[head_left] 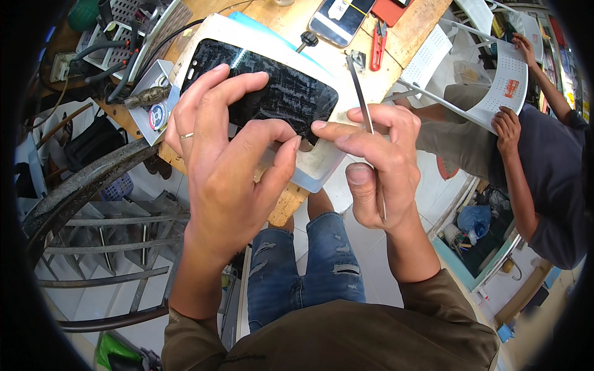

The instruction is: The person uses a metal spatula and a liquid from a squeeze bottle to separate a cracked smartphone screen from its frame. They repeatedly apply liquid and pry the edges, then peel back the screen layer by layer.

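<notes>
We are seeing tiled floor (376, 260) below our left hand (223, 151) and right hand (387, 154), a wooden bench (426, 23) reaching beyond both, and a pale pad (314, 164) under them. The left hand, curling, is hiding part of a black phone panel (281, 93); we cannot tell whether it is pinching anything. The panel is lying beneath that hand, ahead and left of the right, which is gripping a thin metal tool (359, 89).

The head-worn fisheye view faces steeply downward. The bare left hand (219, 154) and bare right hand (390, 154) appear near, the pale tiled floor (374, 263) farther below.
</notes>
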Demonstrator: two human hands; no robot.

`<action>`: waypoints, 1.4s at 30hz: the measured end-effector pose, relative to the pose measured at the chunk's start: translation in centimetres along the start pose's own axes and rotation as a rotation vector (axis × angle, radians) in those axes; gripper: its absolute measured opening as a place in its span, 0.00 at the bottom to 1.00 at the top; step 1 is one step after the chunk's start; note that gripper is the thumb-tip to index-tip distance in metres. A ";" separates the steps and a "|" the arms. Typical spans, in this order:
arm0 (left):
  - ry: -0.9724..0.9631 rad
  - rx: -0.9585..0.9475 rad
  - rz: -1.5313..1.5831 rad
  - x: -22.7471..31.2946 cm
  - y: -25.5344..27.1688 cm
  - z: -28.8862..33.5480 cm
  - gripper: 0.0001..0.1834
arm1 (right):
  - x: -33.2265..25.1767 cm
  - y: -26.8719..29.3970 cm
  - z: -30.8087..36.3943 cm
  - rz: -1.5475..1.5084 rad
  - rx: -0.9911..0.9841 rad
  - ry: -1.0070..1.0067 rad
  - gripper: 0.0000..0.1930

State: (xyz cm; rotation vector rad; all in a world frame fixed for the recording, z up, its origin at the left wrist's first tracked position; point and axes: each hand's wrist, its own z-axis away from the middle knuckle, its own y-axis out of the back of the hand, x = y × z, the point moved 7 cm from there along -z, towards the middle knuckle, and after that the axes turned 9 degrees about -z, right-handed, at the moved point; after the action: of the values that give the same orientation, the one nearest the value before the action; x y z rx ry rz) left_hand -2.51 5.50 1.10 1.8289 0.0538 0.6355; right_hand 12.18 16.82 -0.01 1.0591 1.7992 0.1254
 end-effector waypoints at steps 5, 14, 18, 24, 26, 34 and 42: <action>-0.002 -0.003 0.006 -0.1 0.0 -0.2 0.07 | 0.1 0.0 0.0 -0.008 0.001 0.002 0.13; 0.013 -0.050 0.012 0.1 0.2 0.0 0.09 | 7.0 4.7 -2.2 0.238 0.010 -0.163 0.20; 0.006 -0.045 0.011 0.4 0.6 0.8 0.11 | 13.5 2.1 -4.1 0.372 -0.297 -0.078 0.19; 0.202 0.005 -0.009 -0.6 2.8 5.0 0.10 | 14.8 -3.9 -5.3 0.435 -0.545 0.236 0.06; 0.305 -0.014 -0.030 -0.6 3.8 7.9 0.07 | 14.1 -4.5 -5.3 0.387 -0.587 0.314 0.07; 0.482 -0.198 -0.055 0.8 5.0 18.7 0.06 | 16.5 -2.6 -9.7 0.240 -0.291 -0.006 0.19; 0.360 -0.285 0.038 0.3 4.8 11.5 0.07 | 18.5 -9.0 -14.5 0.191 -0.157 -0.252 0.27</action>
State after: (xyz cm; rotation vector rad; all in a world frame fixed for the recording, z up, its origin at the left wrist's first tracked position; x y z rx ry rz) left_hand 1.58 -6.10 3.06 1.4288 0.1604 0.9444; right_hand -6.82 29.59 -10.52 1.0815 1.4376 0.2344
